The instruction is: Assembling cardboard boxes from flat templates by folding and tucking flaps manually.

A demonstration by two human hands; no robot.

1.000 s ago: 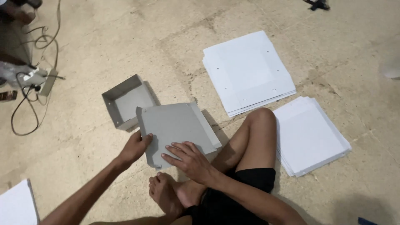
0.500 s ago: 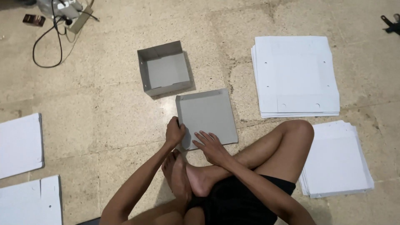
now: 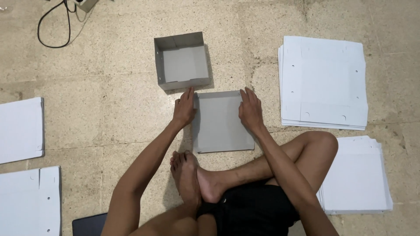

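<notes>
Sitting cross-legged on a speckled stone floor [image 3: 109, 109] with stacks of white flat sheets [image 3: 323, 81] fanned out on both sides, probably so everything stays within arm's reach. Dead centre, just short of an open grey box [image 3: 181, 61], lies a grey folded piece [image 3: 221, 122], pinned flat at its two sides. Left hand [image 3: 183, 109] and right hand [image 3: 250, 109] lying palm-down on the side edges, fingers straight and close together, gripping nothing.
</notes>
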